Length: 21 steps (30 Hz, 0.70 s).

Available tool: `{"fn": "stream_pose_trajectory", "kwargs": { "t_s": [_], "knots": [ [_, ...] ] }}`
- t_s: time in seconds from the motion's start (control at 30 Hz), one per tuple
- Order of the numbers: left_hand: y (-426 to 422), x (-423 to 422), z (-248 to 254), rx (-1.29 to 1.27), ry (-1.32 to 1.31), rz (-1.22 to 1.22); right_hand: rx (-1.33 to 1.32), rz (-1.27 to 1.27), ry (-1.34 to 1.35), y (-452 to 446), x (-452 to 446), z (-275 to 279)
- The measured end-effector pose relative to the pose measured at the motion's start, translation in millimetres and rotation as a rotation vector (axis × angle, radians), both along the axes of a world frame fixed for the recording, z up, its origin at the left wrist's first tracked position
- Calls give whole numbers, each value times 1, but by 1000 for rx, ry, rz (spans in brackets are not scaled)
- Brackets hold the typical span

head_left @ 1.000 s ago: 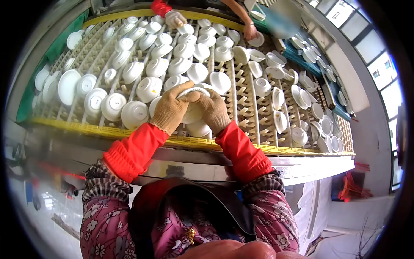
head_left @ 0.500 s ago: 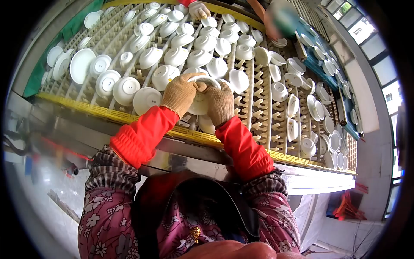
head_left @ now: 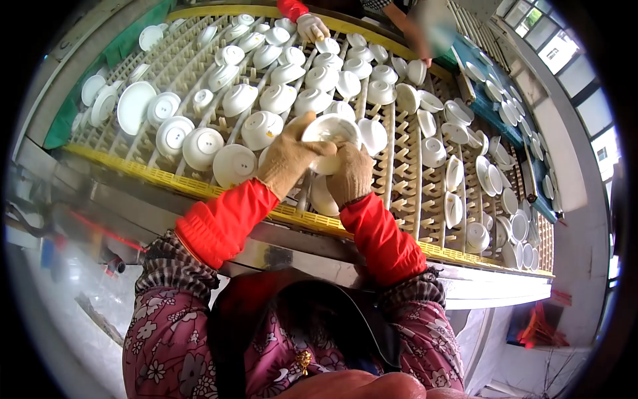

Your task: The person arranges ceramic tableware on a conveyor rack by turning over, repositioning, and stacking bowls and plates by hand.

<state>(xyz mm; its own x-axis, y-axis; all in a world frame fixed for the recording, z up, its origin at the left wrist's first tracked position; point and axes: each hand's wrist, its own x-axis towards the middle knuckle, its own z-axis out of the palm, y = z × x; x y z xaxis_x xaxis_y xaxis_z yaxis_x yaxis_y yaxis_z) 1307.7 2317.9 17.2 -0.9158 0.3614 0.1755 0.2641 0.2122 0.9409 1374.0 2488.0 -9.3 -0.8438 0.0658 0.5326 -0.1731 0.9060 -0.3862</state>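
Observation:
Both my hands wear tan knit gloves and hold one white bowl (head_left: 330, 128) above the rack, its hollow side facing me. My left hand (head_left: 290, 159) grips its left side, with the thumb across the near rim. Closed on the near right side is my right hand (head_left: 351, 173), its fingers partly inside the bowl. Beneath my hands, another white bowl (head_left: 323, 196) leans on the rack and is partly covered. Left of my wrist rests an open white bowl (head_left: 234, 165).
A pegged conveyor rack (head_left: 397, 174) carries many white bowls and plates, edged by a yellow chain strip (head_left: 149, 171). Across it are another person's gloved hand (head_left: 313, 28) and a bare forearm (head_left: 413, 36). A blue-green belt (head_left: 495, 110) with dishes runs at right.
My hands have tipped the bowl so its inside now shows, where before mostly its rim did. At the far side, a co-worker's bare hand has moved slightly, near a bowl.

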Motion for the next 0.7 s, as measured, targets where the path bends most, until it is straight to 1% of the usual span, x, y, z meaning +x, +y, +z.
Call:
{"fn": "stream_pose_trajectory", "kwargs": {
  "t_s": [0.07, 0.1, 0.13, 0.2, 0.3, 0.33, 0.37, 0.4, 0.47, 0.53, 0.6, 0.67, 0.7],
  "knots": [
    [2, 16, 39, -59, -103, 23, -84, 11, 126, -5, 2, 4],
    [3, 19, 48, -89, -157, 35, -127, 18, 186, -6, 2, 5],
    [3, 15, 43, 14, -290, 31, -215, 123, 146, -4, 0, 0],
    [-1, -10, 3, 209, -349, -73, -183, 249, 106, 8, -17, -17],
    [1, -8, -4, 199, -210, -99, -808, 216, -210, 9, -22, -30],
    [0, -1, 8, 104, -113, -93, -923, 117, -300, 0, -12, 6],
    [1, 4, 16, 52, -101, -82, -1033, 14, -390, -5, -5, 28],
    [1, 9, 25, 1, -90, -72, -690, 189, -247, 14, -13, -6],
    [2, 15, 40, -56, -106, -56, -590, 132, -200, 12, -12, -13],
    [1, 13, 39, -50, -157, -32, 41, 84, -29, 12, -16, -18],
    [-3, 5, 31, -23, -201, 6, -320, 70, -187, 3, -21, -21],
    [-6, 3, 25, -47, -6, -17, -325, 62, -241, -3, -20, -15],
    [-6, 2, 22, -52, 19, -18, -149, 60, -215, -3, -18, -11]
  ]
}}
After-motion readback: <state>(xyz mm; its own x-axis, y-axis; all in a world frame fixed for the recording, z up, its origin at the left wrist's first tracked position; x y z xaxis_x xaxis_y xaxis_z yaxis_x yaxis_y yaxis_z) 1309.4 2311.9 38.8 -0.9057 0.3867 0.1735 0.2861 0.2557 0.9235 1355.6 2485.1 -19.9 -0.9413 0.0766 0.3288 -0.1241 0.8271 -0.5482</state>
